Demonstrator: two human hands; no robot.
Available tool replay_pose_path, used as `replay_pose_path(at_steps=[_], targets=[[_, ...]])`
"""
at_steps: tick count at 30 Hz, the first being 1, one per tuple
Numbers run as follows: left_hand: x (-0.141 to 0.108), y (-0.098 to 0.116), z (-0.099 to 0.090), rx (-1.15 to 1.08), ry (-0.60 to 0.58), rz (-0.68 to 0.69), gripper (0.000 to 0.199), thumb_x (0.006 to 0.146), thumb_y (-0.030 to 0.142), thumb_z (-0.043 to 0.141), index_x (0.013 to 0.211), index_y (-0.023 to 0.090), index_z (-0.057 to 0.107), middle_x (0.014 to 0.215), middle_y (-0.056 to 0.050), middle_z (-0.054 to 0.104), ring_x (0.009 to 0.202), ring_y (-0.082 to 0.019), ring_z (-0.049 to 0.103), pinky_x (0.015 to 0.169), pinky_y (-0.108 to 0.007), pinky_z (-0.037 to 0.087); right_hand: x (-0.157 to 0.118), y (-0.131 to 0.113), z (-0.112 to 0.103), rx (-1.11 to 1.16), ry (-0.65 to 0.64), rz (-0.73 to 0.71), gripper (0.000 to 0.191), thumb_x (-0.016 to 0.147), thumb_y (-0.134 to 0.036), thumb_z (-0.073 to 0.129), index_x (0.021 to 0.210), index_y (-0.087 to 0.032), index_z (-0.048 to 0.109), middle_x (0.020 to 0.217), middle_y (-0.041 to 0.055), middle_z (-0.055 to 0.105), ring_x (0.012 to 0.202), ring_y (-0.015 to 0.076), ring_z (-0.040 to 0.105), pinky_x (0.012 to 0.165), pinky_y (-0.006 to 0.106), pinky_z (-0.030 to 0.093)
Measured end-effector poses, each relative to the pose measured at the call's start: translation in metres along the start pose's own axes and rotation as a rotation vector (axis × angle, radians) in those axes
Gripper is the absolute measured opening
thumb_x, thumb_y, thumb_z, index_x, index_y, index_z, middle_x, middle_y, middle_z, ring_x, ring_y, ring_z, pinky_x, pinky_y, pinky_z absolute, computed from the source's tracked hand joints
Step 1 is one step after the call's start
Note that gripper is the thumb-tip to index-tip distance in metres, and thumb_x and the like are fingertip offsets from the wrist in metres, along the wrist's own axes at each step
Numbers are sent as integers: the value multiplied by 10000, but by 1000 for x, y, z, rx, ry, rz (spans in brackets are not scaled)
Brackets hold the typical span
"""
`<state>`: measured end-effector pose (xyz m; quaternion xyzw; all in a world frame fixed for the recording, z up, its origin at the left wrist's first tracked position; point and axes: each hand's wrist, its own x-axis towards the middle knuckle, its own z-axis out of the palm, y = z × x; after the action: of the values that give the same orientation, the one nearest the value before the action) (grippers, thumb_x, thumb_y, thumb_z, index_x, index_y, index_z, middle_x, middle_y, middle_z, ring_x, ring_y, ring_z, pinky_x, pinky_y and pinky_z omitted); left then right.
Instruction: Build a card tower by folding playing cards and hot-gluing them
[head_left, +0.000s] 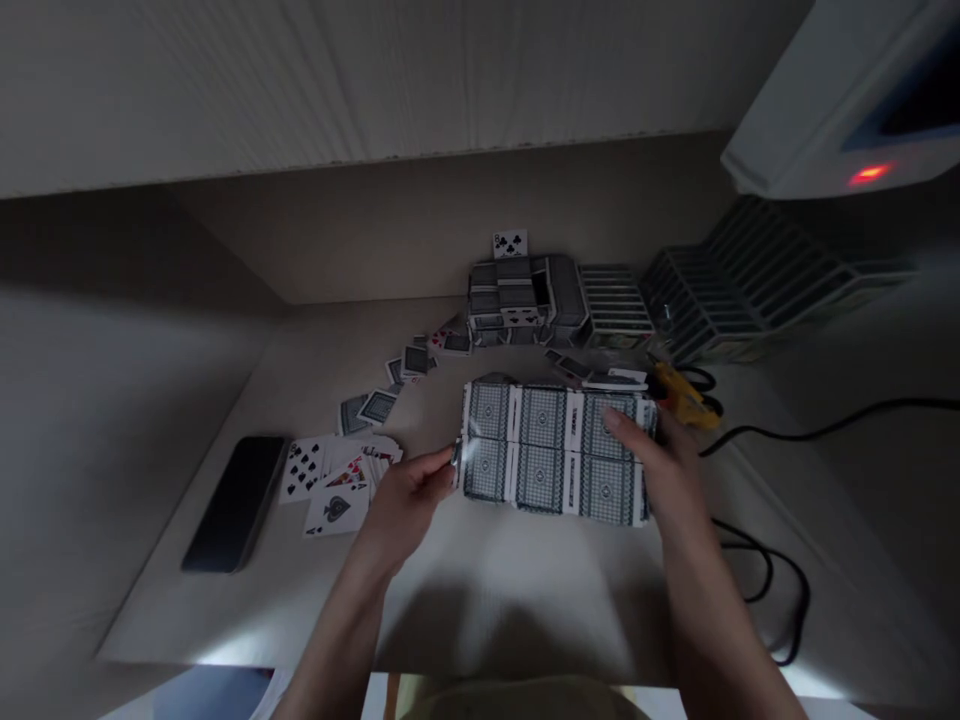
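While a boxy, blue-grey patterned block of playing cards [541, 450] is held over the middle of the pale table [457, 600], the left hand [405, 500] pinches its left edge and the right hand [664, 460] grips the right, thumb on top. Face-up cards [337, 508] and a glossy black phone [234, 505] lie left; a card structure [517, 287] stands far; a black cable [892, 402] curls right.

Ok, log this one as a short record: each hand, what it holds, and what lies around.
left hand: holds the left end of the card block
right hand: holds its right end, thumb on the patterned face
card block: card backs facing the camera, two rows of three
left side: dark phone beside face-up cards, ace of spades in front
behind: card structure against the back wall
right side: yellow object, unclear what; black cable
upper right: red light, lit
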<state>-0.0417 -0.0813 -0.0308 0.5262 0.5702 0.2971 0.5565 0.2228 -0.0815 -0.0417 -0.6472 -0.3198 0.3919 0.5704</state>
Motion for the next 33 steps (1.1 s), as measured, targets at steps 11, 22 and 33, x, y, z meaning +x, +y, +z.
replay_pose_path(at_steps=[11, 22, 33], targets=[[13, 17, 6, 217, 206, 29, 278, 742, 214, 554, 883, 191, 792, 812, -8, 771, 923, -248, 673, 829, -290, 483, -10, -2, -1, -172, -1, -232, 525, 674, -492, 772, 1132, -262, 660, 1197, 78, 690, 1144, 337, 608, 1013, 519, 445], [26, -22, 23, -309, 423, -69, 386, 644, 455, 754, 878, 148, 761, 810, -63, 751, 766, -182, 667, 776, -331, 537, -9, -3, 4, -75, 70, -110, 485, 656, -497, 787, 1071, -273, 674, 1110, 80, 711, 1068, 343, 635, 949, 518, 481], [19, -15, 18, -468, 354, -108, 367, 535, 412, 849, 798, 171, 762, 799, -42, 745, 782, -183, 671, 815, -365, 552, -5, 3, 1, -81, 63, -96, 476, 658, -508, 779, 1059, -272, 678, 1118, 73, 712, 1088, 340, 633, 951, 509, 484]])
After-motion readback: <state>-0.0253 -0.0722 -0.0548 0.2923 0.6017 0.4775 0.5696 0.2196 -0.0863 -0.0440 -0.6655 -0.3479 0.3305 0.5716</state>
